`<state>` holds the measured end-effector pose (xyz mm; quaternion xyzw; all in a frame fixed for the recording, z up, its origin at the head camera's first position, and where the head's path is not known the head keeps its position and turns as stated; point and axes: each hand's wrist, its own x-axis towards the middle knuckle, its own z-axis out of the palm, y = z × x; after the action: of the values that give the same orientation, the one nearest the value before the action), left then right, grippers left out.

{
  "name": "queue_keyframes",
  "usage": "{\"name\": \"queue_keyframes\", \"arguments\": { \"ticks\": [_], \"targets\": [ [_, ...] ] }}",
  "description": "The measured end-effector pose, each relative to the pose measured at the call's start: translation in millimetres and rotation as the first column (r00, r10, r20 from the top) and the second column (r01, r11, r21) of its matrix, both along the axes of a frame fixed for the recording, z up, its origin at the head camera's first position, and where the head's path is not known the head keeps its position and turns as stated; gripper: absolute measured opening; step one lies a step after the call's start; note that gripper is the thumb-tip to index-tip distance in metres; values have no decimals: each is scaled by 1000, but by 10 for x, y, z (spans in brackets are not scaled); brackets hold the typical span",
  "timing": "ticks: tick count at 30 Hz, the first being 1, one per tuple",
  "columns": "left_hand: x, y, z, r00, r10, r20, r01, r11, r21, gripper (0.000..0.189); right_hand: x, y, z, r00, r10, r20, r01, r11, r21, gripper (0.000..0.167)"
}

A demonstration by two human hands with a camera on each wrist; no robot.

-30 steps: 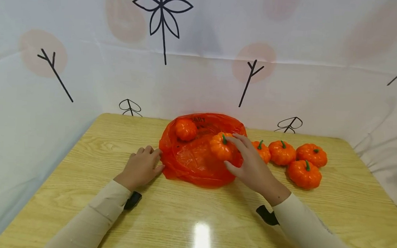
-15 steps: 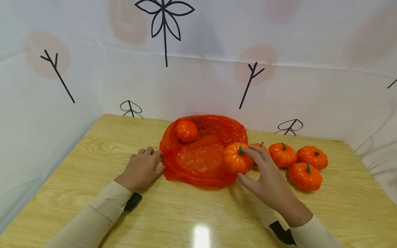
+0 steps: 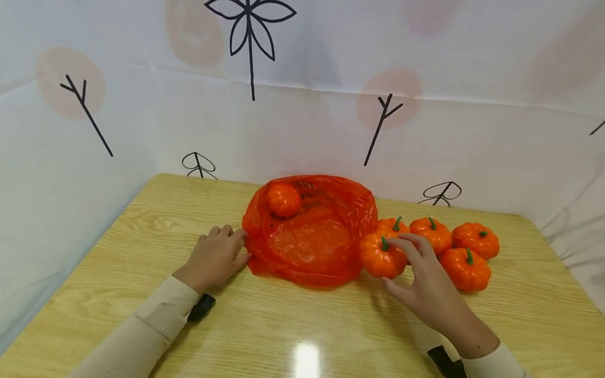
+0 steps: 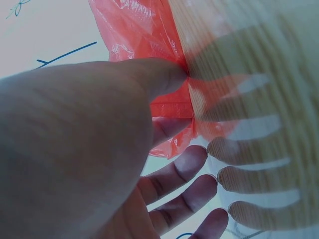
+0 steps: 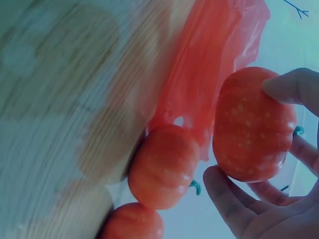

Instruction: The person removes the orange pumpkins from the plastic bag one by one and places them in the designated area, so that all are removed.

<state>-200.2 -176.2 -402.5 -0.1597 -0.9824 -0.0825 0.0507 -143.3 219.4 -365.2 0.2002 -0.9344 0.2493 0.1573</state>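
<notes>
A small orange pumpkin (image 3: 381, 259) with a green stem is gripped between the thumb and fingers of my right hand (image 3: 433, 293), held above the table just right of the bag. The red plastic bag (image 3: 308, 278) lies with its mouth spread, and another pumpkin (image 3: 283, 199) sits inside at its back left. My left hand (image 3: 214, 258) rests at the bag's left edge. In the left wrist view, its thumb and forefinger touch the bag (image 4: 172, 107) with a gap between them, and the other fingers (image 4: 192, 164) reach down to the tabletop.
Several more pumpkins stand in a cluster right of the bag; the nearest pumpkin (image 3: 394, 227) is partly behind the held one. The wooden table (image 3: 254, 335) meets a white patterned cloth (image 3: 306, 126) at the back and sides.
My right hand has moved right and toward me with the pumpkin, from over the bag to beside the bag's right edge. The left hand stays at the bag.
</notes>
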Motion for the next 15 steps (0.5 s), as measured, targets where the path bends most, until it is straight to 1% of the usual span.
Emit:
{"name": "queue_keyframes", "arguments": {
  "ticks": [5, 9, 15],
  "targets": [
    [1, -6, -8, 1000, -4, -8, 4, 1000, 0, 40, -4, 54, -10, 999, 5, 36, -5, 1000, 6, 63],
    [-1, -7, -15, 1000, -2, -5, 2, 1000, -2, 40, -7, 105, -3, 996, 1, 94, -2, 1000, 14, 60],
    [-17, -8, -44, 1000, 1, -1, -1, 1000, -9, 41, -27, 192, -12, 982, 3, 190, -10, 999, 33, 56]
  ]
}}
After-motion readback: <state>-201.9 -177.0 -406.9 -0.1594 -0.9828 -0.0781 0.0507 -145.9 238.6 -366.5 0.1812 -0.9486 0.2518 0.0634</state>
